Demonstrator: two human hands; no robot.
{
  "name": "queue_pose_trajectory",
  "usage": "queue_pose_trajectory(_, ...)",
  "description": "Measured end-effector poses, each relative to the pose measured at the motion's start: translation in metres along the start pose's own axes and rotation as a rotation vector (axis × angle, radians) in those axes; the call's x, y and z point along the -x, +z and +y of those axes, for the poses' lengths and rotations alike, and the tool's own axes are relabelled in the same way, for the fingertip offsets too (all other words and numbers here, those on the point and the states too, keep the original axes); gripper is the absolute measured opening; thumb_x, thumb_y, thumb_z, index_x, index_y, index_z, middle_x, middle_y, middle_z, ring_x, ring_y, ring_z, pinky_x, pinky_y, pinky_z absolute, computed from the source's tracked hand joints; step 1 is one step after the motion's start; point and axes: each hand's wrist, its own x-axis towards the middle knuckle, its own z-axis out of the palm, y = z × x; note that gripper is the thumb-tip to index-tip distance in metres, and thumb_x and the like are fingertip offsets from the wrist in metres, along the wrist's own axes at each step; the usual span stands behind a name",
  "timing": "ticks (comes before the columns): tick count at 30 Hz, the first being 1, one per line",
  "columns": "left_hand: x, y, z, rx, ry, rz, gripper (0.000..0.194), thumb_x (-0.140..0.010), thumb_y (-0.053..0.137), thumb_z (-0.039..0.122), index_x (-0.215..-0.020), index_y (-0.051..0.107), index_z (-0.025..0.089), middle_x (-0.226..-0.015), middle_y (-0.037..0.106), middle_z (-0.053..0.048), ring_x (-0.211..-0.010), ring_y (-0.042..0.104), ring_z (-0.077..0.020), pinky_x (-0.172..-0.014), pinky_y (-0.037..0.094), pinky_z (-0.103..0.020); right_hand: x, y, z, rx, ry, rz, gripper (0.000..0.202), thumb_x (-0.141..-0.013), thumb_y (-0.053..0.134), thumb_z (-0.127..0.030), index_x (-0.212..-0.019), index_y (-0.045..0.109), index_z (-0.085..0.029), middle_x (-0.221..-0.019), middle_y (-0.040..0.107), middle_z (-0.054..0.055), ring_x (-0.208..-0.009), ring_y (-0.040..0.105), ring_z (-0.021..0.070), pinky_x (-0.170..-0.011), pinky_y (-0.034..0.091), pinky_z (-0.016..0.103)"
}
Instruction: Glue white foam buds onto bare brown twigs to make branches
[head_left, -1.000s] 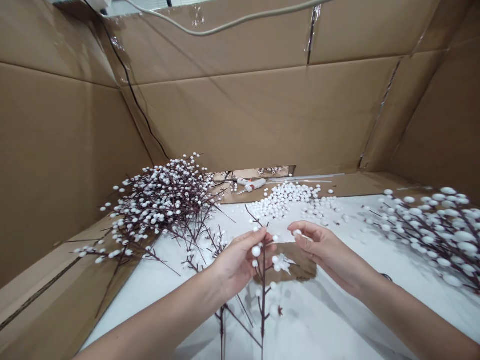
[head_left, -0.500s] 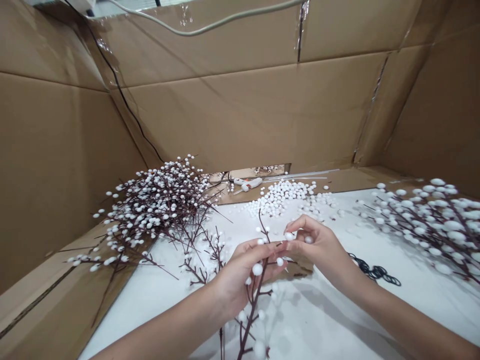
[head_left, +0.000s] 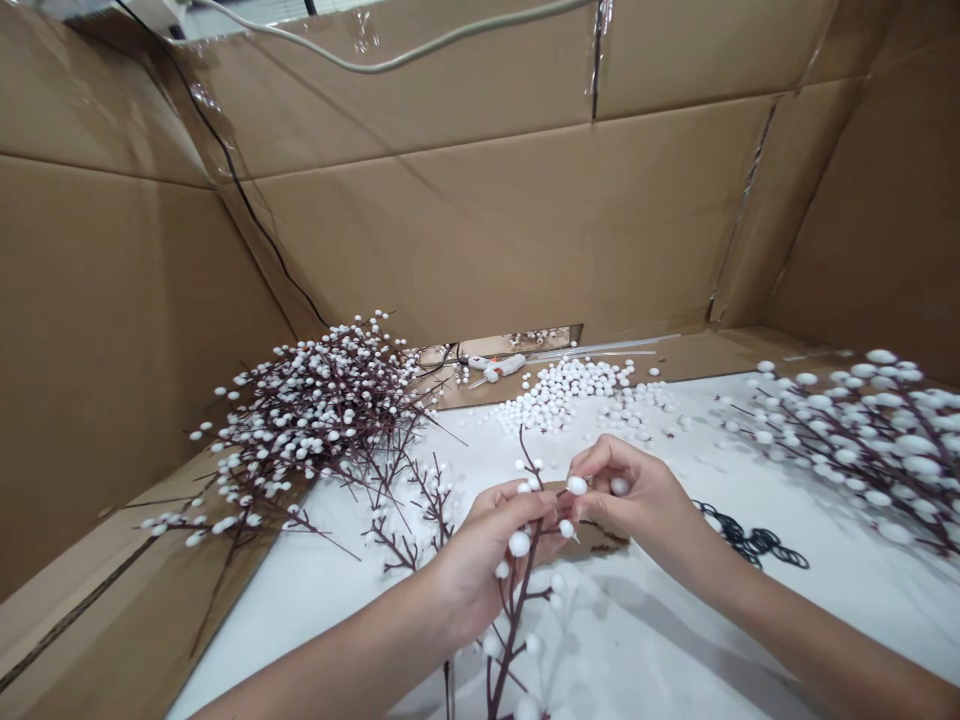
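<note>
My left hand [head_left: 466,562] is closed around a dark brown artificial berry branch [head_left: 516,628], held upright in front of me with several white berries on its twigs. Just right of those fingers, my right hand [head_left: 651,505] pinches at a white foam berry [head_left: 577,485] by the tip of a side twig. A second white berry [head_left: 619,486] is tucked inside the curled right fingers. Part of the stem is covered by my left fingers.
Berry-covered branches [head_left: 322,400] are heaped at the left, with more branches [head_left: 862,440] at the right. Loose white berries [head_left: 562,390] lie at the back near a glue gun [head_left: 495,367]. Black rings [head_left: 754,540] rest right of my right wrist. Cardboard walls [head_left: 450,220] surround the white table surface [head_left: 675,620].
The pinched berry has come to the side twig's tip, and my right fingers have shifted slightly lower around it. My left hand keeps its hold on the branch.
</note>
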Motion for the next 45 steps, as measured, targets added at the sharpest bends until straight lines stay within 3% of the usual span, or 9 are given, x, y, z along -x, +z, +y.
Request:
queue_pose_trajectory(12, -0.002, 0.0, 0.0, -0.082, -0.002, 0.002, 0.018, -0.064, 0.072, 0.019, -0.072, 0.056, 0.015, -0.069, 0.066, -0.001, -0.066, 0.064, -0.01, -0.067, 0.05, -0.017, 0.002, 0.001, -0.004, 0.026, 0.017, 0.021, 0.022, -0.06, 0.073, -0.023, -0.066, 0.052, -0.02, -0.067, 0.057, -0.004, -0.046, 0.033, 0.0057, -0.042, 0.023, 0.021)
queue_pose_trajectory(18, 0.0, 0.0, 0.001, -0.121, 0.023, 0.048, 0.024, -0.061, 0.073, 0.022, -0.074, 0.054, 0.016, -0.065, 0.066, 0.0, -0.064, 0.062, -0.0096, -0.07, 0.046, -0.021, 0.003, 0.001, -0.003, 0.02, -0.011, 0.009, 0.023, -0.06, 0.074, -0.023, -0.065, 0.052, -0.02, -0.069, 0.057, -0.005, -0.047, 0.032, 0.0059, -0.043, 0.023, 0.021)
queue_pose_trajectory(24, -0.001, 0.002, 0.002, -0.154, 0.033, -0.031, 0.027, -0.061, 0.072, 0.022, -0.08, 0.054, 0.015, -0.072, 0.068, -0.005, -0.067, 0.061, -0.0119, -0.066, 0.043, -0.024, 0.005, 0.001, -0.008, 0.004, -0.056, -0.026, 0.023, -0.059, 0.074, -0.025, -0.062, 0.052, -0.019, -0.069, 0.059, -0.002, -0.05, 0.04, 0.0078, -0.045, 0.029, 0.022)
queue_pose_trajectory(29, 0.0, 0.001, 0.002, -0.199, 0.041, -0.009, 0.027, -0.061, 0.07, 0.024, -0.08, 0.054, 0.015, -0.071, 0.068, -0.003, -0.068, 0.06, -0.0127, -0.064, 0.041, -0.024, 0.006, 0.002, -0.01, 0.059, -0.097, -0.025, 0.024, -0.061, 0.074, -0.033, -0.062, 0.054, -0.019, -0.069, 0.059, 0.0, -0.05, 0.043, 0.0086, -0.044, 0.033, 0.022)
queue_pose_trajectory(33, 0.001, -0.001, 0.0, -0.25, 0.076, -0.002, 0.024, -0.061, 0.069, 0.027, -0.076, 0.054, 0.016, -0.069, 0.065, -0.001, -0.067, 0.057, -0.0123, -0.059, 0.037, -0.022, 0.007, 0.003, -0.01, 0.114, -0.116, -0.009, 0.025, -0.062, 0.073, -0.035, -0.06, 0.054, -0.019, -0.069, 0.059, 0.0, -0.047, 0.037, 0.0075, -0.042, 0.032, 0.022)
queue_pose_trajectory(45, 0.0, -0.003, 0.0, -0.277, 0.071, -0.028, 0.021, -0.062, 0.069, 0.029, -0.072, 0.056, 0.016, -0.069, 0.063, -0.001, -0.064, 0.055, -0.0118, -0.057, 0.037, -0.022, 0.007, 0.003, -0.009, 0.133, -0.107, -0.033, 0.02, -0.064, 0.071, -0.029, -0.06, 0.054, -0.019, -0.069, 0.058, -0.001, -0.051, 0.043, 0.0085, -0.044, 0.034, 0.021)
